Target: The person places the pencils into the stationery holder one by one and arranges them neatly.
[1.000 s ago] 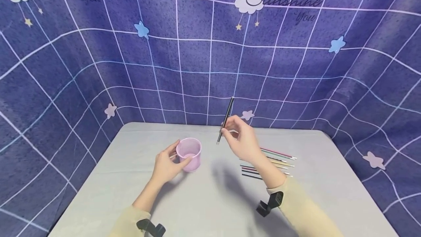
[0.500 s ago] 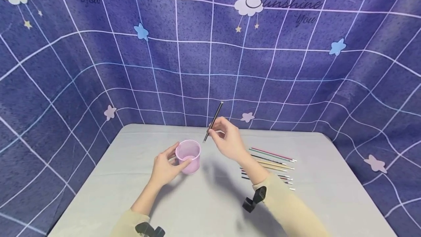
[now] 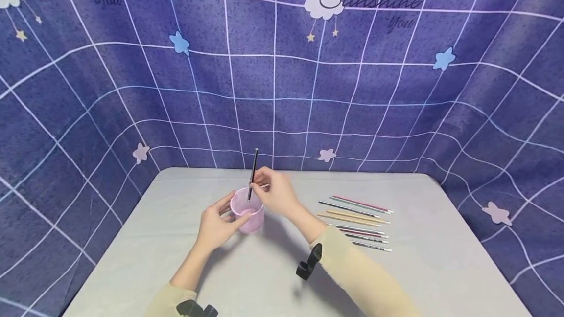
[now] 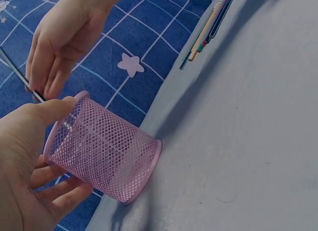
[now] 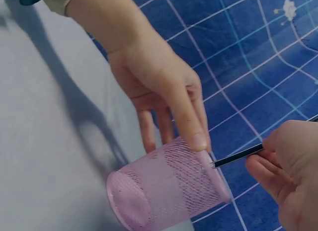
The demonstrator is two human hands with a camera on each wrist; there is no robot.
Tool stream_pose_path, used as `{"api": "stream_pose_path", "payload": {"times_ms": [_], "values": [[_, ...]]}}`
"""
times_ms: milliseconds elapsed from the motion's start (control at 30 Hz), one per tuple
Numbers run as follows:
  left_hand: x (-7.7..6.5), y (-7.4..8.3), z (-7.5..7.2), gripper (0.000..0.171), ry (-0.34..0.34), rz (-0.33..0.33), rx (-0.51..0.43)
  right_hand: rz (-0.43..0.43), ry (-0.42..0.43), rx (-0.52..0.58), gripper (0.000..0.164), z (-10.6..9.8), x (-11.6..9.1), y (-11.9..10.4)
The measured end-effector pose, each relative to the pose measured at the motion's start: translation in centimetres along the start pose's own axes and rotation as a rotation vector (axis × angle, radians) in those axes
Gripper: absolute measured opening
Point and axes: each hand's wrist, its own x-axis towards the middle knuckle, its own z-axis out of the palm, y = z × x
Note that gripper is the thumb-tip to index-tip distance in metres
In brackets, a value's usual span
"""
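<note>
A pink mesh cup [image 3: 247, 215] [image 4: 102, 151] [image 5: 169, 189] stands upright on the grey table [image 3: 282, 278]. My left hand [image 3: 215, 225] [image 4: 25, 171] [image 5: 164, 92] grips its side, thumb on the rim. My right hand [image 3: 275, 192] [image 4: 62, 39] [image 5: 288, 171] pinches a black pencil [image 3: 253, 173] [image 5: 237, 155] nearly upright, its lower tip just at or inside the cup's mouth. Several coloured pencils [image 3: 357, 219] [image 4: 208, 27] lie in a loose row on the table to the right.
A blue grid-patterned cloth [image 3: 282, 72] with stars and clouds hangs behind and around the table. Black wrist mounts [image 3: 308, 262] sit on both beige sleeves. The table's near edge lies below the arms.
My right hand has carried the black pencil leftward and down, from above the table's middle to the mouth of the cup. The left hand has kept its hold on the cup.
</note>
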Motion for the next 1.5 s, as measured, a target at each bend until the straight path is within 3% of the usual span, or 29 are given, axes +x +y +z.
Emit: {"api": "stream_pose_path", "payload": {"times_ms": [333,667,900,1267,1500], "values": [[-0.2,-0.2,-0.2,0.082,-0.020,0.019,-0.021,0.008,-0.151,-0.319,0.005,2.6,0.9,0.7],[-0.4,-0.3,-0.3,0.082,-0.023,0.011,-0.004,-0.008,-0.210,-0.517,0.007,4.0,1.5,0.3],[-0.2,-0.2,-0.2,0.080,-0.022,0.023,-0.004,0.017,-0.243,-0.556,0.010,4.2,1.9,-0.1],[-0.4,0.1,0.2,0.082,-0.032,-0.015,-0.014,0.035,-0.248,-0.566,0.011,4.0,1.8,0.5],[-0.2,-0.2,0.0,0.081,-0.016,0.011,-0.029,-0.008,-0.226,-0.509,0.005,1.4,2.1,-1.2]]}}
